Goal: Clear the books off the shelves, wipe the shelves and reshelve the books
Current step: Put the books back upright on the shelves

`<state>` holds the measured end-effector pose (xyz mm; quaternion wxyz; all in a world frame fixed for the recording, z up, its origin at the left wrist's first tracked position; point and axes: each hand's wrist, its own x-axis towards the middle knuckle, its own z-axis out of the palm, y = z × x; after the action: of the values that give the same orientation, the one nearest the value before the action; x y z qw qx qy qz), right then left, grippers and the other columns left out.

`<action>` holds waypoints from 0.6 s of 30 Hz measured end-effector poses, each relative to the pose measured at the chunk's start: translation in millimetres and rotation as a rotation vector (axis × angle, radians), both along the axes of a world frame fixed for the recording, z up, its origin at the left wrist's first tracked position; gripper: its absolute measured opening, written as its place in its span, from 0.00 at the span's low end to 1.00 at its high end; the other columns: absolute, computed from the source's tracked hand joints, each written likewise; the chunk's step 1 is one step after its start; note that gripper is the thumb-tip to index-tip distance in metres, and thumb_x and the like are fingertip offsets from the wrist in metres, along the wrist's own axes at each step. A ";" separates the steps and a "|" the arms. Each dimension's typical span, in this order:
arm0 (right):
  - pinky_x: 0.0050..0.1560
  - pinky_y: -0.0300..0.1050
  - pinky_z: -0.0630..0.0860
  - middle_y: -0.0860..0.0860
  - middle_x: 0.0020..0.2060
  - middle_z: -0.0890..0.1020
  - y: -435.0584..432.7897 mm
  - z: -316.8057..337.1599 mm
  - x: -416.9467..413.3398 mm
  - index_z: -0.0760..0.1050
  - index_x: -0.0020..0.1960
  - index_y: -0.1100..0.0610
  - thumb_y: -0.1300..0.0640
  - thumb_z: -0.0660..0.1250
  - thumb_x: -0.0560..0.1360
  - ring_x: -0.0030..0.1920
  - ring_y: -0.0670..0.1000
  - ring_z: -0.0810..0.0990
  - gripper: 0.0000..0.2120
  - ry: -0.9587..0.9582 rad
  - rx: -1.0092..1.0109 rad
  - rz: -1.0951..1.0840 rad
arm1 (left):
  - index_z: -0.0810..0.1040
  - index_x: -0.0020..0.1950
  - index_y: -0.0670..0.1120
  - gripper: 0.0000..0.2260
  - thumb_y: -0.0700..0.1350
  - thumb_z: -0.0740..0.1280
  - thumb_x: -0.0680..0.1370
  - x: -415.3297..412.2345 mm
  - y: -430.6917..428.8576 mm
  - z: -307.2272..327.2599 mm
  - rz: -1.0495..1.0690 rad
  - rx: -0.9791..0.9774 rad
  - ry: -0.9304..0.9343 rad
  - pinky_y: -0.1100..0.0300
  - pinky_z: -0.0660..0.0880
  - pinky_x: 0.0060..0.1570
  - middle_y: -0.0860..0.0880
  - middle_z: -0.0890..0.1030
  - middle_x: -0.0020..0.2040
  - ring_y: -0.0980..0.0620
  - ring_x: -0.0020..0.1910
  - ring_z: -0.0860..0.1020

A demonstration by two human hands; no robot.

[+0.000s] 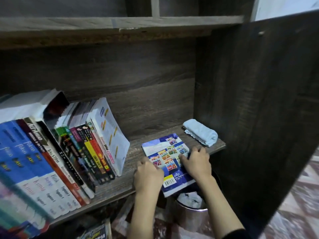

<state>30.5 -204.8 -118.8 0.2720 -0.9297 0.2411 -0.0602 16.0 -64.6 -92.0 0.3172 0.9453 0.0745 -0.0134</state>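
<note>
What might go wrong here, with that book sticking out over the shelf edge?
1. The blue book overhangs the front of the shelf. If the left hand or right hand slips, it may drop into the bin below.
2. Nothing visible props the right end of the row of books, so a nudge might tip some over.

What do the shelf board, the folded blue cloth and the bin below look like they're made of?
Shelf board: probably laminated chipboard with a matt, dark wood-grain print; the shelf above has a chipped, crumbly front edge. Blue cloth: soft terry or microfibre, judging by its fuzzy nap. Bin: likely metal, since its wall has a grey sheen.
</note>
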 end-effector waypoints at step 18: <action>0.54 0.57 0.78 0.55 0.49 0.82 -22.0 -1.7 -7.3 0.69 0.44 0.54 0.44 0.79 0.61 0.49 0.56 0.82 0.24 -0.031 0.716 -0.148 | 0.79 0.48 0.43 0.07 0.38 0.62 0.79 4.7 0.8 -10.3 0.100 -0.788 0.135 0.63 0.74 0.30 0.48 0.81 0.38 0.52 0.34 0.79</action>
<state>23.2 -226.8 -120.6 0.5786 -0.7547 0.3092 -0.0056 20.7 -63.9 -102.4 0.6500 0.7436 0.1300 -0.0874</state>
